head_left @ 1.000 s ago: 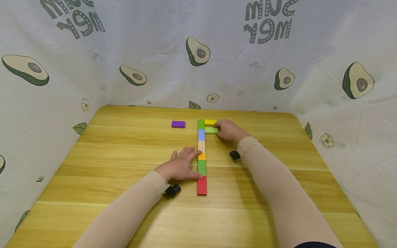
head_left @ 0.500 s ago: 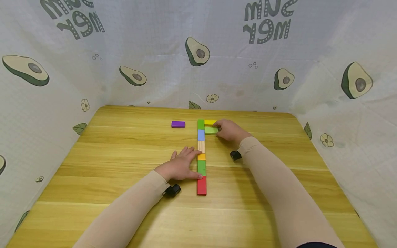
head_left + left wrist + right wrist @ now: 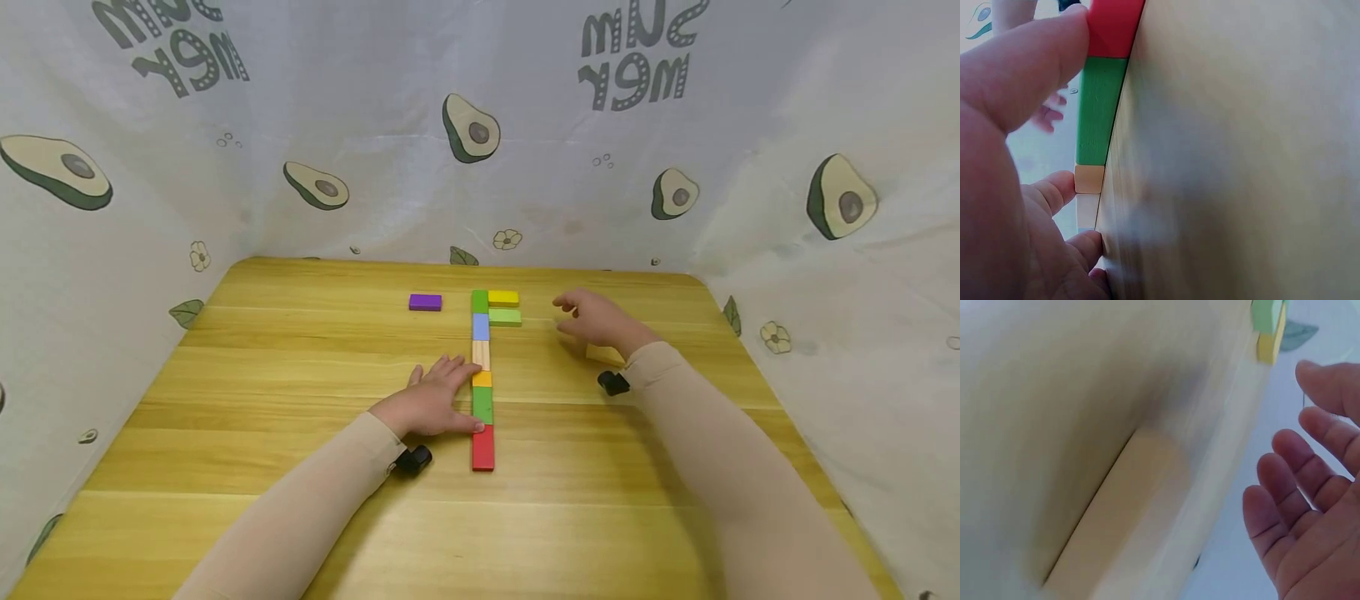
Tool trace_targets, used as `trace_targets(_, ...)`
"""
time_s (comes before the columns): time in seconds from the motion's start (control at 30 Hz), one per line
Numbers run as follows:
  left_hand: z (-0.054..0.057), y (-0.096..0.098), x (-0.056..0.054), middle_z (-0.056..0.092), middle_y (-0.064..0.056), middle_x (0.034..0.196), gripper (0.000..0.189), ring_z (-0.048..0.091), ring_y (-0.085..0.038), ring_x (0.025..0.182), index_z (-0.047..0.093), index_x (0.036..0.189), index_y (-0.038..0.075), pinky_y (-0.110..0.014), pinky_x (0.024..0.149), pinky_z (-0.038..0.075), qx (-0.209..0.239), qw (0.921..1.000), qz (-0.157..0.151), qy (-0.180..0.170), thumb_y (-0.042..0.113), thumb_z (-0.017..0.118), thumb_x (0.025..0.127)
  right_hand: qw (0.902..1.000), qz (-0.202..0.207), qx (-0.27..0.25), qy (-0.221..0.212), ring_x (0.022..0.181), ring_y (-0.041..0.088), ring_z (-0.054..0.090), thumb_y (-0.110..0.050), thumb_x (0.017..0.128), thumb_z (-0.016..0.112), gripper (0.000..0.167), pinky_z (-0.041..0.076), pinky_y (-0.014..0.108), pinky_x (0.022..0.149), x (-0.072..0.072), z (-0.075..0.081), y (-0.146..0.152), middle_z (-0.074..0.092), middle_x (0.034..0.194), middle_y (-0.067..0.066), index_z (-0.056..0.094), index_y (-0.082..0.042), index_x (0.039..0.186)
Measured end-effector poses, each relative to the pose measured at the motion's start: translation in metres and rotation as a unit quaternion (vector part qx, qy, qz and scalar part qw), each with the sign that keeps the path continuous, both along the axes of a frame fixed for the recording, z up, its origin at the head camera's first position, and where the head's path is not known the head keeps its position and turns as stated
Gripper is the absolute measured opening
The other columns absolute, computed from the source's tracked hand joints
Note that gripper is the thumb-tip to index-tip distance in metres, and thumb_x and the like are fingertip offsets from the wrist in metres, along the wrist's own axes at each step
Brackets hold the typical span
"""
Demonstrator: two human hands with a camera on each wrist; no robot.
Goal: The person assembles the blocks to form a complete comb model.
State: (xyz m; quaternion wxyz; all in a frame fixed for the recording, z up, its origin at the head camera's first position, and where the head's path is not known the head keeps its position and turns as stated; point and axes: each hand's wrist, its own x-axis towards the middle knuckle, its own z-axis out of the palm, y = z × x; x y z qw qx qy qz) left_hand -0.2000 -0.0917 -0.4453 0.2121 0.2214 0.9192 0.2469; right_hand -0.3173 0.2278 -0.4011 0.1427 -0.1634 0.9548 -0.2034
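A column of blocks runs away from the person: red (image 3: pixel 483 450), green (image 3: pixel 483 405), orange (image 3: pixel 482 379), plain wood (image 3: pixel 485 354), blue (image 3: pixel 481 327) and a far green block (image 3: pixel 480 302). My left hand (image 3: pixel 431 404) lies beside it with fingers spread, thumb at the red-green joint and index finger at the orange block. A yellow block (image 3: pixel 503 298) and a light green block (image 3: pixel 505 317) branch off rightward near the far end. My right hand (image 3: pixel 596 319) hovers to their right, holding nothing, fingers loosely bent. Beneath its wrist lies a plain wooden block (image 3: pixel 1122 512), partly hidden in the head view.
A purple block (image 3: pixel 425 302) lies by itself left of the column's far end. Behind the wooden table (image 3: pixel 300 333) and at its sides hangs a white cloth (image 3: pixel 375 217) printed with avocados.
My right hand has let go of the light green block and moved right, off the two side blocks. The plain wooden block under its wrist now shows. My left hand stays put.
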Motion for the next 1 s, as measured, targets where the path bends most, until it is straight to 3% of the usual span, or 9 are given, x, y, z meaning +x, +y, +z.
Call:
trace_targets(0.27,0.000,0.000,0.000,0.013,-0.007,0.178,0.096,0.003,-0.032,0.166,0.026,0.168,0.030,-0.066,0.129,0.000,0.000,1.0000,0.003,-0.004,0.058,0.077,0.090,0.9995,-0.008,0.020,-0.025,0.139,0.051,0.051,-0.027,0.103,0.067,0.063,0.043,0.063,0.114,0.023,-0.007,0.049,0.052,0.150,0.033,0.046,0.004,0.154)
trace_targets(0.5,-0.002,0.002,0.001,0.014,-0.007,0.178,0.096,0.004,-0.032,0.166,0.027,0.167,0.031,-0.066,0.129,0.000,0.002,1.0000,0.003,-0.001,0.058,0.077,0.090,0.9996,-0.005,0.008,-0.028,0.138,0.052,0.051,-0.030,0.101,0.071,0.069,0.043,0.064,0.113,0.038,-0.013,0.074,0.052,0.150,0.034,0.046,0.008,0.153)
trace_targets(0.67,-0.002,0.002,0.000,0.014,-0.008,0.178,0.096,0.004,-0.032,0.166,0.027,0.167,0.030,-0.067,0.129,0.000,0.001,1.0000,0.004,-0.001,0.058,0.078,0.090,0.9997,0.002,0.010,-0.023,0.124,0.044,0.060,-0.030,0.099,0.074,0.069,0.049,0.061,0.105,0.043,-0.019,0.082,0.060,0.141,0.031,0.049,0.008,0.151)
trace_targets(1.0,-0.003,0.003,0.000,0.015,-0.008,0.178,0.096,0.004,-0.033,0.166,0.028,0.167,0.030,-0.067,0.129,0.000,0.005,1.0000,0.005,0.001,0.058,0.078,0.090,0.9994,0.010,-0.003,-0.034,0.102,0.027,0.061,-0.026,0.099,0.075,0.064,0.053,0.047,0.091,0.051,-0.019,0.089,0.067,0.124,0.021,0.052,0.009,0.147)
